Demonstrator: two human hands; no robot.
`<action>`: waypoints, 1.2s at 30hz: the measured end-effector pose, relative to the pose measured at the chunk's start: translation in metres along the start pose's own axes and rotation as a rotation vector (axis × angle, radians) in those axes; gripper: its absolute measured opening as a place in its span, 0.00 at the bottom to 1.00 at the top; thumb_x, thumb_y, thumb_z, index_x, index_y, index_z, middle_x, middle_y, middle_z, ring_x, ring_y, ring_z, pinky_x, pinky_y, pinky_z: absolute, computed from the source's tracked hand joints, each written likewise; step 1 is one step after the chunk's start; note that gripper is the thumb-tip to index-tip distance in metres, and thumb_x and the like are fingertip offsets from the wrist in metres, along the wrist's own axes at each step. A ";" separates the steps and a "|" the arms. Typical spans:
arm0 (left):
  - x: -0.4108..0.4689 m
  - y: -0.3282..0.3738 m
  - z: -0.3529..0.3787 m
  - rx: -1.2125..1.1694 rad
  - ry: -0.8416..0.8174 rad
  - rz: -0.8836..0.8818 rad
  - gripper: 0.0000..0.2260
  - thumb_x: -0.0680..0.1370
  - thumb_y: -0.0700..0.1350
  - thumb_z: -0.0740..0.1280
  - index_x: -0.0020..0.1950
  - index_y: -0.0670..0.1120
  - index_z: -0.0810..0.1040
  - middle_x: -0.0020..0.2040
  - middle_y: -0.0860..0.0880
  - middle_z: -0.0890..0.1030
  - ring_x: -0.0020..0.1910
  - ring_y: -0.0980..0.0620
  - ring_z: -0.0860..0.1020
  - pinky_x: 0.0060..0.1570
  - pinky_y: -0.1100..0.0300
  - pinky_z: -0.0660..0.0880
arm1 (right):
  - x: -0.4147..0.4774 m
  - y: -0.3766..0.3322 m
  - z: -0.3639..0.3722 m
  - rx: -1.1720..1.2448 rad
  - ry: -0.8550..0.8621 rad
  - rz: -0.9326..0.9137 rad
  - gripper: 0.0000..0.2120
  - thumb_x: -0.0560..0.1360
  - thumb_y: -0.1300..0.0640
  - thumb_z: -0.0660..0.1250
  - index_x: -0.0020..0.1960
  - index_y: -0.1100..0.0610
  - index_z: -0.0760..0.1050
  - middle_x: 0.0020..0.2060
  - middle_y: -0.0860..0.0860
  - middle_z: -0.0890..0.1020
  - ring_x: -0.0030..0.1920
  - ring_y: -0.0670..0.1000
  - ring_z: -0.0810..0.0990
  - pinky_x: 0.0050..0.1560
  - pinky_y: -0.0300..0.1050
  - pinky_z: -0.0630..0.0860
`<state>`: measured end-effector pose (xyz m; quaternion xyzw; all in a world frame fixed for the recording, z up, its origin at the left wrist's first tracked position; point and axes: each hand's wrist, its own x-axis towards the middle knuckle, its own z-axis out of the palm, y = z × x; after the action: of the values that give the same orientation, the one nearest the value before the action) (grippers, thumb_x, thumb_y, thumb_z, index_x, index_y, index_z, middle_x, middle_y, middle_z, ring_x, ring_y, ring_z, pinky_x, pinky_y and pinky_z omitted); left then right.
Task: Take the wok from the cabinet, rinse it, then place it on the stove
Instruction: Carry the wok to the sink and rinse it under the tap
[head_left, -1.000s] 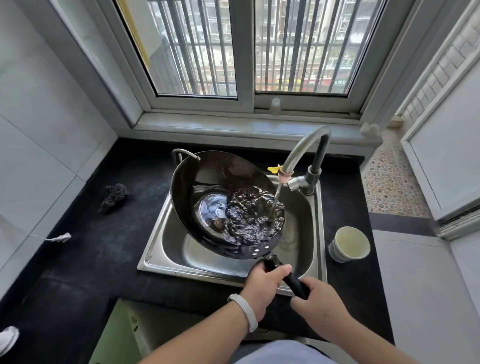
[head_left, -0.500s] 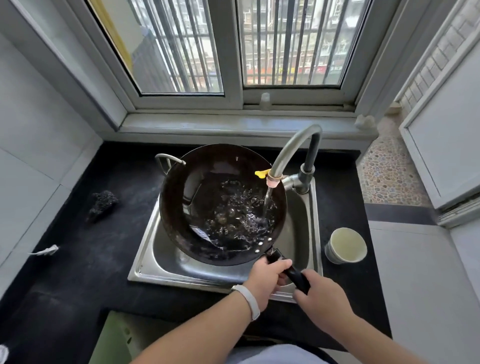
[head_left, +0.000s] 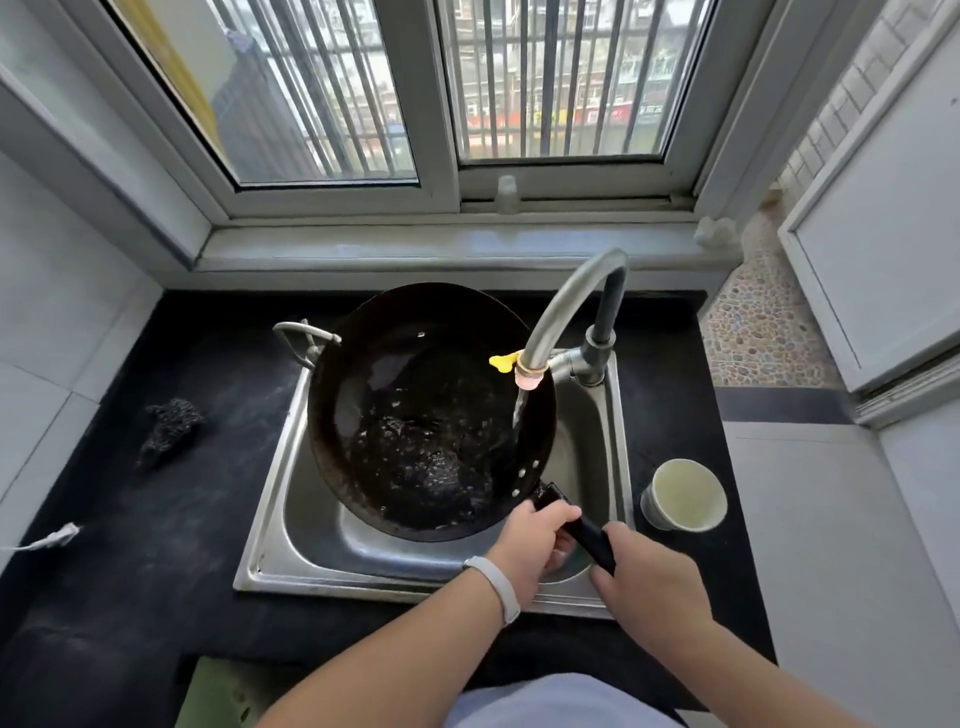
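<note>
Curling round the black handle (head_left: 587, 532), the fingers (head_left: 550, 517) of both hands hold it low in the centre of my frame. The left hand (head_left: 524, 545) is nearest the bowl and the right hand (head_left: 649, 587) is at the end. I see the wok (head_left: 415, 395) over the sink (head_left: 267, 519) at mid-frame, with water from the faucet (head_left: 561, 306) striking its right inner wall. A cup (head_left: 683, 493) stands on the tabletop (head_left: 156, 545) at right.

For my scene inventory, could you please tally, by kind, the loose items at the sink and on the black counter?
Wok: 1
Cup: 1
Scouring pad: 1
White plug: 1
Total: 4
</note>
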<state>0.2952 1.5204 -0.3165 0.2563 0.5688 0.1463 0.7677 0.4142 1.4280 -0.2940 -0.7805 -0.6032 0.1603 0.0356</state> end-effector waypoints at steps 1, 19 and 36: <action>0.001 -0.001 0.000 -0.007 -0.006 0.002 0.07 0.77 0.40 0.68 0.46 0.45 0.69 0.33 0.49 0.70 0.27 0.55 0.69 0.29 0.62 0.60 | 0.000 0.000 -0.002 -0.038 0.003 -0.018 0.18 0.58 0.51 0.81 0.35 0.52 0.72 0.23 0.48 0.75 0.21 0.50 0.75 0.19 0.44 0.66; -0.014 -0.027 -0.016 0.055 0.029 0.023 0.10 0.78 0.45 0.68 0.40 0.47 0.70 0.27 0.52 0.68 0.23 0.58 0.64 0.23 0.65 0.59 | -0.001 -0.021 -0.026 0.159 -0.293 0.105 0.08 0.71 0.47 0.65 0.45 0.51 0.72 0.37 0.47 0.78 0.37 0.50 0.77 0.37 0.45 0.74; -0.041 -0.051 -0.025 0.136 0.139 0.108 0.12 0.72 0.54 0.73 0.39 0.47 0.76 0.29 0.54 0.75 0.31 0.53 0.72 0.34 0.59 0.69 | -0.022 -0.033 -0.027 0.551 -0.512 0.352 0.06 0.69 0.58 0.68 0.44 0.58 0.79 0.28 0.53 0.76 0.24 0.50 0.74 0.28 0.44 0.74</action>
<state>0.2549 1.4625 -0.3180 0.3273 0.6145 0.1661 0.6983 0.3866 1.4192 -0.2551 -0.7680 -0.3845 0.5082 0.0640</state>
